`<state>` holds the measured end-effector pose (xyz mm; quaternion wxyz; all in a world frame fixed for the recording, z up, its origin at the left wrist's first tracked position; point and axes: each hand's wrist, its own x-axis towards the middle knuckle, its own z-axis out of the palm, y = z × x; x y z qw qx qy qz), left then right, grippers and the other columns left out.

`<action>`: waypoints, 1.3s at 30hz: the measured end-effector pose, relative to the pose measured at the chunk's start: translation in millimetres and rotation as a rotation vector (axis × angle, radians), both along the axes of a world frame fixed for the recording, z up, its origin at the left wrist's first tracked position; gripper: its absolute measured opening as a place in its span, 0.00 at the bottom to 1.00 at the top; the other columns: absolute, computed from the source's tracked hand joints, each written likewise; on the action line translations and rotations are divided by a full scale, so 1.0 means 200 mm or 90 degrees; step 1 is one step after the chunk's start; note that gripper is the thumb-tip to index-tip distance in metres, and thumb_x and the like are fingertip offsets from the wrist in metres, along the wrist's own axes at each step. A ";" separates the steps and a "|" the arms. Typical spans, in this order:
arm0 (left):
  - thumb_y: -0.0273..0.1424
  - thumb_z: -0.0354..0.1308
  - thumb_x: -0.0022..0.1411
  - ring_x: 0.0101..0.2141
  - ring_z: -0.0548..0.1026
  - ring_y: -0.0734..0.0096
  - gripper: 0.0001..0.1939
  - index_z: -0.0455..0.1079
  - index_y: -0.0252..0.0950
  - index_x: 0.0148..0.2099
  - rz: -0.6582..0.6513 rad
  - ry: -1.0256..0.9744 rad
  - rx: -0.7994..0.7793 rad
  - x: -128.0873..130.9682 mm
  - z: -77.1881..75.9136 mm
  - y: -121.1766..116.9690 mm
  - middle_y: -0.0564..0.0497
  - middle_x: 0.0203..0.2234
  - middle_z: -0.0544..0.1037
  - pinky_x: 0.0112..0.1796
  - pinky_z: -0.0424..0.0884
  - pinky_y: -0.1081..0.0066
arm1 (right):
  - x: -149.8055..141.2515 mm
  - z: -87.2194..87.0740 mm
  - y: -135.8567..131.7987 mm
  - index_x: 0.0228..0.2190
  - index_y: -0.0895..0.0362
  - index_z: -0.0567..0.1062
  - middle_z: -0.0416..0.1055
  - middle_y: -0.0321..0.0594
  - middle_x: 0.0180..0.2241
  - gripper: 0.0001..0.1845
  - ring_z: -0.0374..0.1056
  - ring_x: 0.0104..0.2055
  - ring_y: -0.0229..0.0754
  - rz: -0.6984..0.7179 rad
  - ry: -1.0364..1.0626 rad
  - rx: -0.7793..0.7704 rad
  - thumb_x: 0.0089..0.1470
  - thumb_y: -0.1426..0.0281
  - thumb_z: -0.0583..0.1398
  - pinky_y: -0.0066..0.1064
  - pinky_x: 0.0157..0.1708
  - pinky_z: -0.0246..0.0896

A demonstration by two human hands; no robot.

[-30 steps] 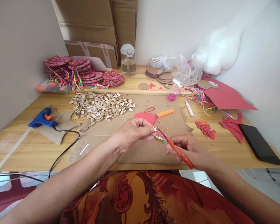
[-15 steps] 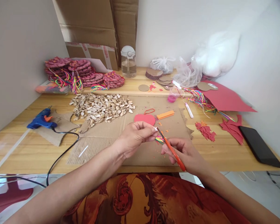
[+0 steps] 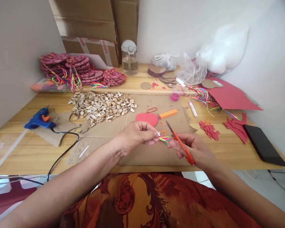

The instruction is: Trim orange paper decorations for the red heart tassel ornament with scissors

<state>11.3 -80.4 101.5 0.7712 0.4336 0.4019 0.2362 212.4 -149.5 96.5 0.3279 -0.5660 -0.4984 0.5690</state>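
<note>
Between the thumb and fingers of my left hand [image 3: 139, 134] is a small pale star-shaped piece [image 3: 158, 134]. My right hand [image 3: 188, 145] grips orange-handled scissors [image 3: 183, 147], their dark blades pointing up and left, apart from the star. A tassel of coloured strings [image 3: 164, 139] shows beside my left fingertips; I cannot tell whether they touch it. Just beyond my left hand lies a red rounded paper shape [image 3: 147, 119] with a red loop [image 3: 152, 110] behind it. A folded orange strip [image 3: 168, 113] rests on the cardboard mat [image 3: 142, 155], near small orange scraps.
Pistachio-like shells [image 3: 102, 106] are heaped at left, near a blue glue gun [image 3: 40, 118] with its cord. Red woven pieces [image 3: 78, 68] and a water bottle [image 3: 129, 58] stand behind. Red scraps [image 3: 209, 129], a phone [image 3: 264, 145] and a pink cup [image 3: 177, 94] are at right.
My right hand has drawn the scissors right, away from the pale star. More of the coloured tassel shows between the hands. My left hand stays pinched, and the view has shifted slightly.
</note>
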 end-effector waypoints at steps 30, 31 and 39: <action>0.38 0.62 0.55 0.28 0.74 0.76 0.13 0.74 0.32 0.35 0.027 0.036 0.069 0.01 -0.01 0.00 0.46 0.33 0.78 0.29 0.68 0.76 | -0.08 -0.07 0.05 0.25 0.55 0.73 0.61 0.30 0.17 0.07 0.54 0.21 0.34 -0.144 0.085 0.096 0.48 0.64 0.63 0.29 0.22 0.47; 0.38 0.63 0.54 0.30 0.75 0.75 0.13 0.75 0.33 0.37 0.036 0.022 0.063 0.01 -0.03 -0.01 0.46 0.35 0.79 0.30 0.68 0.76 | -0.09 -0.08 0.05 0.25 0.54 0.74 0.61 0.30 0.17 0.07 0.54 0.21 0.34 -0.160 0.106 0.101 0.48 0.64 0.64 0.29 0.22 0.46; 0.32 0.66 0.50 0.32 0.75 0.73 0.13 0.75 0.34 0.39 0.074 -0.024 0.085 0.07 -0.05 -0.09 0.47 0.35 0.78 0.33 0.70 0.74 | -0.14 -0.11 0.05 0.25 0.55 0.72 0.60 0.30 0.17 0.13 0.53 0.21 0.33 -0.250 0.143 0.130 0.49 0.59 0.64 0.28 0.23 0.49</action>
